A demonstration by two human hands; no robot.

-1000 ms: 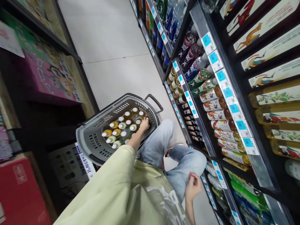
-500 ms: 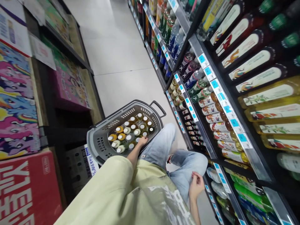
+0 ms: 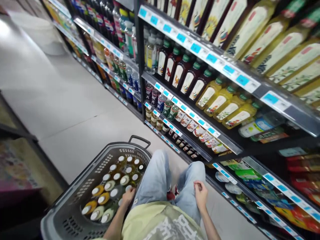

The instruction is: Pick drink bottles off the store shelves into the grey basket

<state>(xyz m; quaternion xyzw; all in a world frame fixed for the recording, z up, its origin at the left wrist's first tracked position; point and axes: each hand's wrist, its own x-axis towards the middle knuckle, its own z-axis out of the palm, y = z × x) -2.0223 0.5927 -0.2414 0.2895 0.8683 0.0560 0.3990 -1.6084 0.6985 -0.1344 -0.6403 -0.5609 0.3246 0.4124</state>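
My left hand point(image 3: 128, 197) reaches down inside the right side of a grey shopping basket point(image 3: 105, 146), its fingers closed at the white cap of a bottle point(image 3: 128, 188). That bottle's body is hidden below the hand. Several upright bottles with white caps fill the basket; some, like an orange one point(image 3: 98, 190), show coloured necks. Over my right knee point(image 3: 193, 170) my right hand point(image 3: 200, 195) hangs with fingers curled together, and I see nothing in them.
Shelves of drinks run along the right, with dark bottles point(image 3: 180, 75), yellow bottles point(image 3: 217, 100) and a price rail point(image 3: 195, 115). The tiled floor point(image 3: 72, 103) stretches ahead. Another shelf unit point(image 3: 17, 136) stands at the left. The basket handle point(image 3: 140, 140) sticks out toward the drinks.
My view has turned toward the right-hand shelves, so the basket and my legs appear lower and further left. The left hand stays at the bottles; the right hand stays by the knee.
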